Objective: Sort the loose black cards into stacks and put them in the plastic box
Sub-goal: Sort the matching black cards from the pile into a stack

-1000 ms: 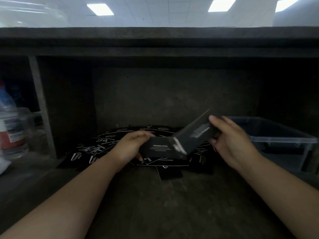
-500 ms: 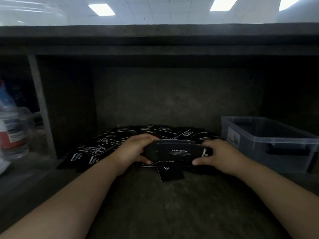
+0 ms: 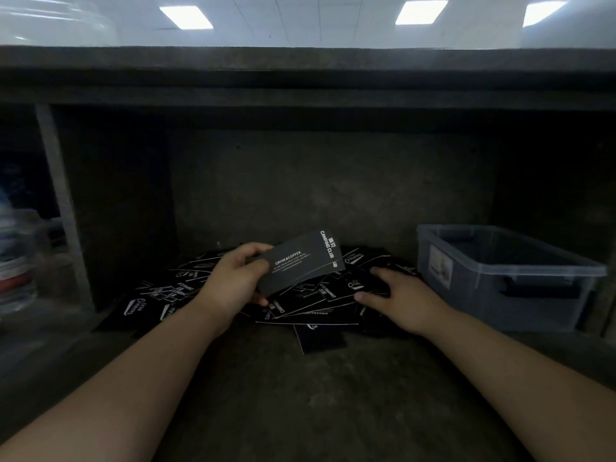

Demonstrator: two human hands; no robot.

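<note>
A dark shelf [image 3: 300,395] carries scattered black cards [image 3: 160,291] and a plastic box [image 3: 506,295].

open shelf front [image 3: 300,411], plastic box [image 3: 520,295] right, low shelf overhang [image 3: 300,91]

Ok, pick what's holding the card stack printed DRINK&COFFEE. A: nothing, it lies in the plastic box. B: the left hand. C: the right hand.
B: the left hand grips the card stack by its left end, raised above the loose cards, while the right hand lies on that pile beside the plastic box.
</note>
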